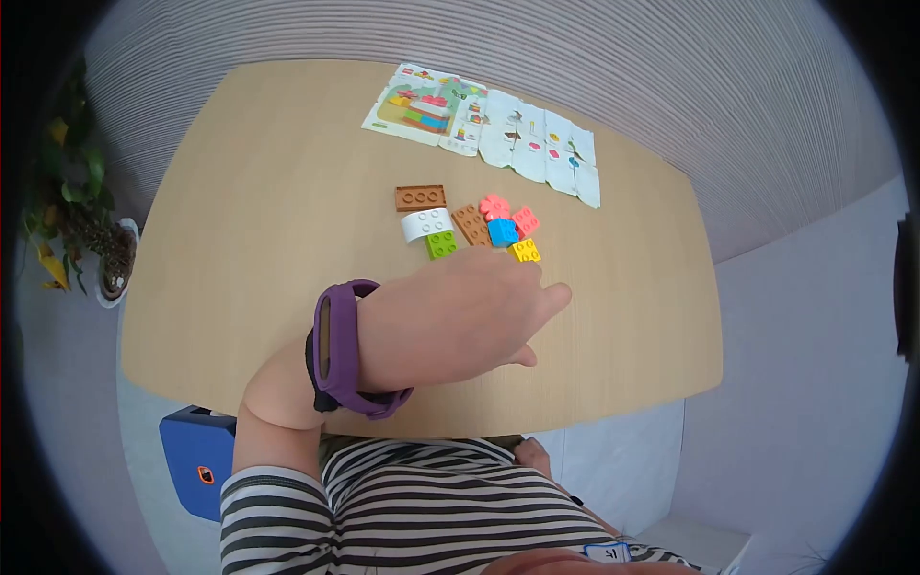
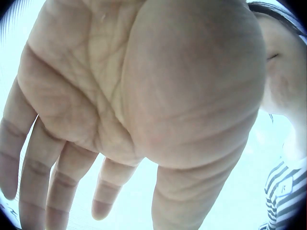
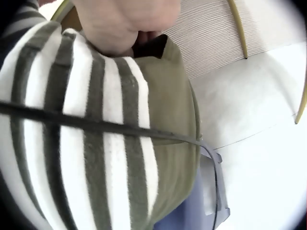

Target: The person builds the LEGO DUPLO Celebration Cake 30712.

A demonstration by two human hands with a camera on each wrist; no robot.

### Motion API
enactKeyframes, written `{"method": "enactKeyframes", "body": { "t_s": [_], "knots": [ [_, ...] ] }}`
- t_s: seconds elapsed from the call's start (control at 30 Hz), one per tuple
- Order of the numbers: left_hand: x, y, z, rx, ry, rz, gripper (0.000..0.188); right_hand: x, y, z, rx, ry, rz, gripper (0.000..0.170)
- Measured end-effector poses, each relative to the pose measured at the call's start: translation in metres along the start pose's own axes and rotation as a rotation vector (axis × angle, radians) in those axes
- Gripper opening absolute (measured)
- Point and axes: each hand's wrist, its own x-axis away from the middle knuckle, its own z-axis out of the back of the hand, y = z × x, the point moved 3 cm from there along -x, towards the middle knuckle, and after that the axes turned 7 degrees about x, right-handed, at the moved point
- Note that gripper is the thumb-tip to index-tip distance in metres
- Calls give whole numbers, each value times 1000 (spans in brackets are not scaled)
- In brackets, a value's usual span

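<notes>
My left hand (image 1: 460,311), a purple band at its wrist, hovers over the table in front of the bricks. In the left wrist view the palm (image 2: 96,96) is bare, with fingers loosely extended. Beyond the hand lie a brown brick (image 1: 420,198), a white curved brick (image 1: 427,225), a green brick (image 1: 442,244), another brown brick (image 1: 471,225), a pink flower (image 1: 494,207), a pink brick (image 1: 525,221), a blue brick (image 1: 502,232) and a yellow brick (image 1: 525,250). Down by the lap is my right hand (image 1: 534,456) (image 3: 127,24), its fingers mostly hidden against dark cloth.
An unfolded instruction sheet (image 1: 537,144) lies at the table's back edge. The wooden table (image 1: 230,240) has a potted plant (image 1: 115,259) off its left side. A blue box (image 1: 196,460) stands below at the front left.
</notes>
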Motion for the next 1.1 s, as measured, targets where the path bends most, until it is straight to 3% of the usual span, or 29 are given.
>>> {"method": "enactKeyframes", "body": {
  "t_s": [0.17, 0.2, 0.3, 0.37, 0.47, 0.57, 0.67, 0.77, 0.93, 1.1],
  "knots": [
    [-1, -3, -4, 21, 11, -10, 44, -13, -11, 34, -83, -318, 85, 12],
    [-2, -4, -5, 17, 25, -16, 44, -23, -19, 55, -14, -628, 1, 19],
    [0, -8, -6, 16, 55, -11, 45, -51, -49, 116, 43, -1044, 107, 24],
    [-1, -11, -4, 40, 48, 37, 44, -81, -69, 160, -224, -949, 163, 27],
    [-12, -20, 1, -28, 47, 75, 44, -144, -76, 217, -53, -211, 371, 33],
    [-24, -53, 8, -56, 340, 74, 46, -220, -63, 241, 198, 165, 336, 48],
    [-42, -98, 24, -411, 706, 28, 49, -305, -39, 247, 359, 424, 393, 57],
    [-59, -151, 52, -497, 719, 270, 53, -375, -20, 255, 428, 510, 307, 53],
    [-58, -229, 58, -654, 632, 552, 62, -436, -13, 262, 590, 455, 118, 60],
    [-49, -247, 59, -645, 632, 729, 69, -450, -4, 269, 587, 422, -133, 62]
  ]
}}
